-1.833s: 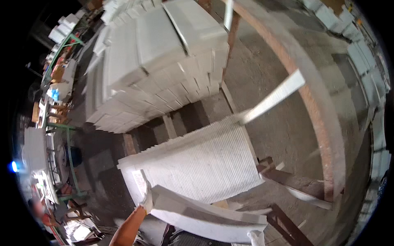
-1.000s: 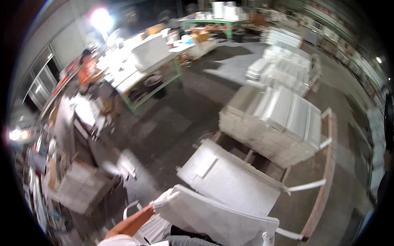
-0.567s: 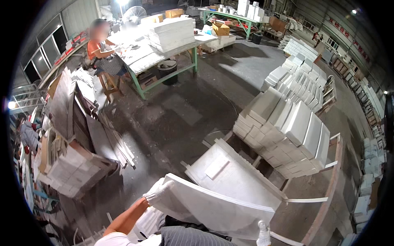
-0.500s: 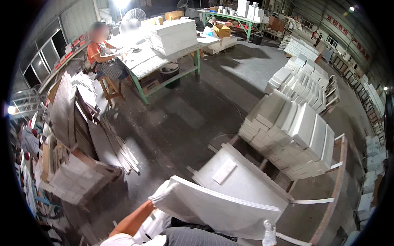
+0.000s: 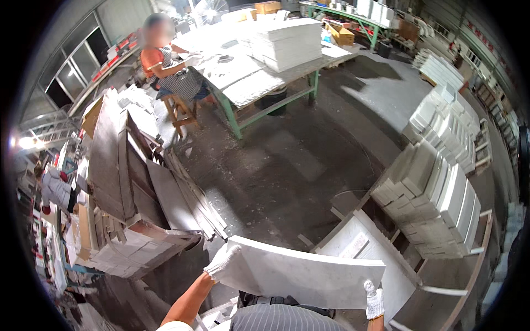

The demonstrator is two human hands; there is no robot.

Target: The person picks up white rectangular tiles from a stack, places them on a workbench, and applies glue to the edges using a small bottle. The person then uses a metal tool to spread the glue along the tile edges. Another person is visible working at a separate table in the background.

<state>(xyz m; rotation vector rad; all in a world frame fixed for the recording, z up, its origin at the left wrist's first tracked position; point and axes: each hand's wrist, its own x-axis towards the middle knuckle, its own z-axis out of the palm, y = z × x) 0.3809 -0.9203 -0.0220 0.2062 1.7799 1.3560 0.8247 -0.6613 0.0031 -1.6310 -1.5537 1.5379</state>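
The view had swung from the stacked white blocks point(image 5: 441, 193) toward the green table point(image 5: 259, 83); the pale slab point(image 5: 303, 273) stayed chest-high, the left hand point(image 5: 221, 263) and right hand point(image 5: 374, 298) clamping its ends

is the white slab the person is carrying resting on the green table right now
No, the white slab is held in the air between the gloved left hand and right hand, far from the green table.

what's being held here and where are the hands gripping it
A white slab, carried flat: gloved left hand on its left end, gloved right hand at its right near corner.
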